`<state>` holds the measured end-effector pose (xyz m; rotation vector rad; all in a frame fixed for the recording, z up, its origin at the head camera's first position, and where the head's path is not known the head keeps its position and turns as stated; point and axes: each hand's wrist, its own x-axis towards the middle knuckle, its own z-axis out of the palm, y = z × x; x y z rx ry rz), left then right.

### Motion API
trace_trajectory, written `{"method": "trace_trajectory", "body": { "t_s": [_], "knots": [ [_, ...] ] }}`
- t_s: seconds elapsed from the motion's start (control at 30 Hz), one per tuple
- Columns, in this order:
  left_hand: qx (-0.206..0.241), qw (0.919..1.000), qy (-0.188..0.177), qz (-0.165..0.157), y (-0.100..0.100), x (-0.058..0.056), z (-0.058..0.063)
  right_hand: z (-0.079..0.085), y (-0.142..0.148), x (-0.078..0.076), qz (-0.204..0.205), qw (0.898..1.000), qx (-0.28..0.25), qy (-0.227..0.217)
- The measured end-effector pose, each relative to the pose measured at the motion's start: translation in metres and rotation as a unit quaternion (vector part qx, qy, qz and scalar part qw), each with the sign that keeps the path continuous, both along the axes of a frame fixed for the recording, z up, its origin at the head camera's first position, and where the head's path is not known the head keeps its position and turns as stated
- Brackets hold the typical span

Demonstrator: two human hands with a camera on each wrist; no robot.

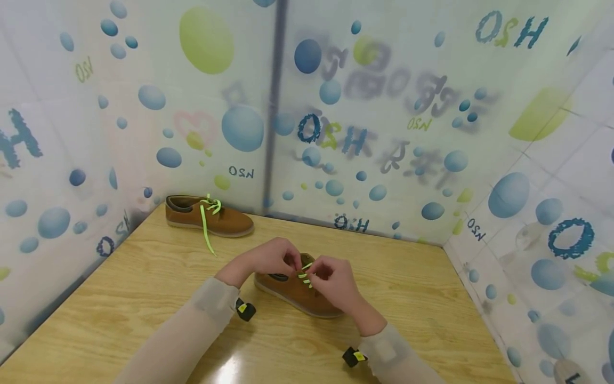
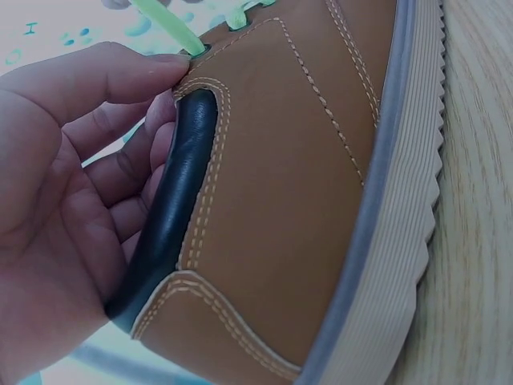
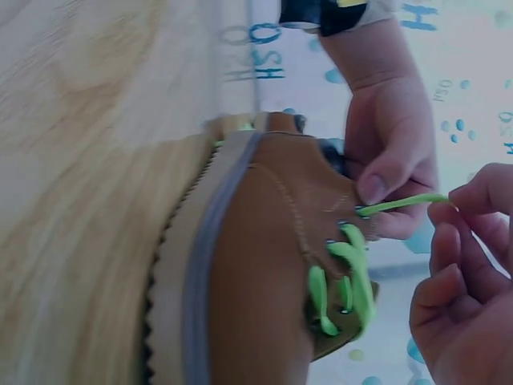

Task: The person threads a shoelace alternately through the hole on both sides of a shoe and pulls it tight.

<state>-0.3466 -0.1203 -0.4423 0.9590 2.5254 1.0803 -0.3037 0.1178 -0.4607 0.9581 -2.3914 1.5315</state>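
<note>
A brown leather shoe with a dark padded collar stands on the wooden table, its toe toward the right. Bright green lace runs zigzag through its eyelets. My left hand pinches the edge of the eyelet flap, thumb on the outside beside the top eyelet and the other fingers behind the collar. Between the thumb and fingertips of my right hand is the end section of the green lace, stretched taut from the top eyelet.
A second brown shoe with loose green laces stands at the table's back left, against the patterned curtain. The wooden table meets a tiled wall on the right. A small black device sits at the left wrist.
</note>
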Motion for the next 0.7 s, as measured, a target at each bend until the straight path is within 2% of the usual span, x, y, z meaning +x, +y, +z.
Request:
{"method": "trace_trajectory", "body": {
  "t_s": [0.17,0.43,0.6,0.7],
  "knots": [
    [-0.001,1.0,0.0,0.002,0.0,0.001,0.0,0.011,0.005,0.001,0.025,0.999,-0.028,-0.027],
    [-0.003,1.0,-0.001,0.004,0.0,0.001,0.0,0.03,0.011,0.011,0.07,0.996,-0.038,-0.048],
    [-0.002,1.0,0.0,0.005,0.0,0.001,0.001,0.043,0.014,0.019,0.131,0.987,-0.068,-0.056],
    [-0.003,1.0,0.0,0.007,0.001,0.001,0.001,0.047,0.016,0.021,0.175,0.981,-0.074,-0.035]
  ]
}}
